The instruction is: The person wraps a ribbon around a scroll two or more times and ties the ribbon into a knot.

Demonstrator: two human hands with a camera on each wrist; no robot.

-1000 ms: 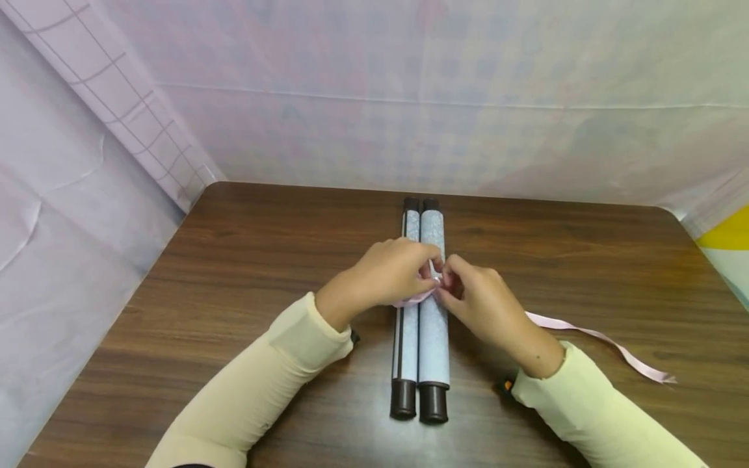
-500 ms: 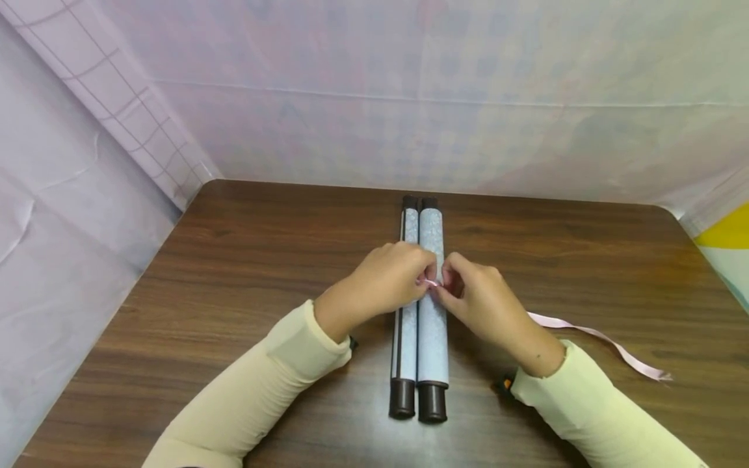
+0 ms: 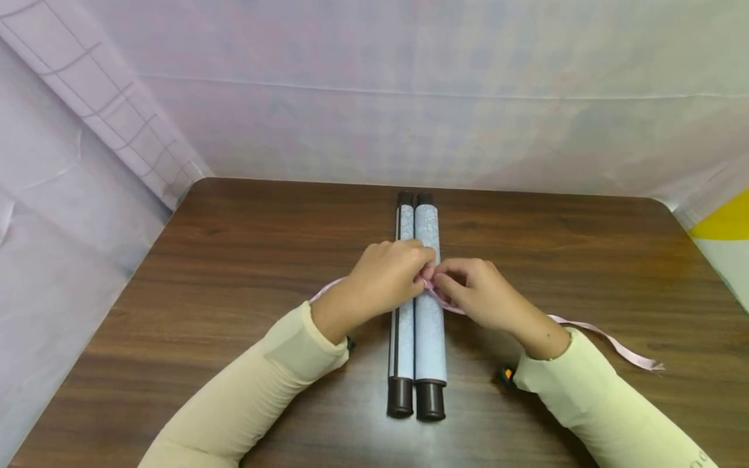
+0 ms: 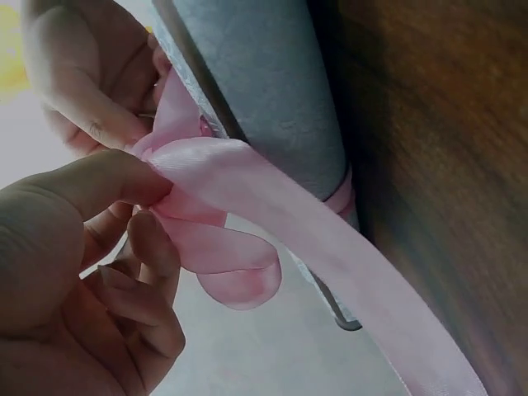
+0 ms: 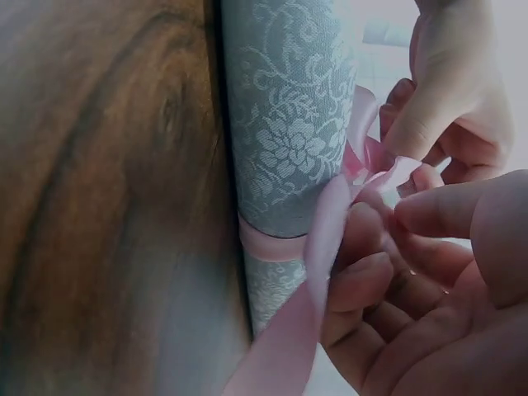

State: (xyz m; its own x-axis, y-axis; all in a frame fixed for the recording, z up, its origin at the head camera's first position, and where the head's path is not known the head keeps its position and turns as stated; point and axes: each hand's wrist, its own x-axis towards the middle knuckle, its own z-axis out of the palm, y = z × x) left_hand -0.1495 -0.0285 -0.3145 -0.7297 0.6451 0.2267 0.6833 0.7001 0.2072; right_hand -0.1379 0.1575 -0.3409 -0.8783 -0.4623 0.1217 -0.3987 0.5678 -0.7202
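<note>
A scroll [image 3: 430,348], rolled from both ends into two parallel rolls of pale blue floral cloth with dark end knobs, lies lengthwise on the table. Around its middle runs a pink ribbon [image 4: 313,231], gathered on top in a knot with a loop. My left hand [image 3: 386,276] pinches the ribbon at the knot between thumb and forefinger. From the right side, my right hand [image 3: 488,296] pinches the ribbon close by, fingertips almost meeting the left ones. In the right wrist view, a ribbon strand [image 5: 289,330] hangs down past the fingers. The fingers partly hide the knot.
The brown wood-grain table [image 3: 234,247] surrounds the scroll. A ribbon tail [image 3: 629,354] trails over the table beyond my right wrist. Pale patterned sheets [image 3: 351,97] hang behind the table and at its left. Something yellow [image 3: 725,218] shows at the far right.
Ribbon now shows left of my left wrist and between the scroll and my right hand. The right fingers have shifted at the knot; the scroll has stayed put.
</note>
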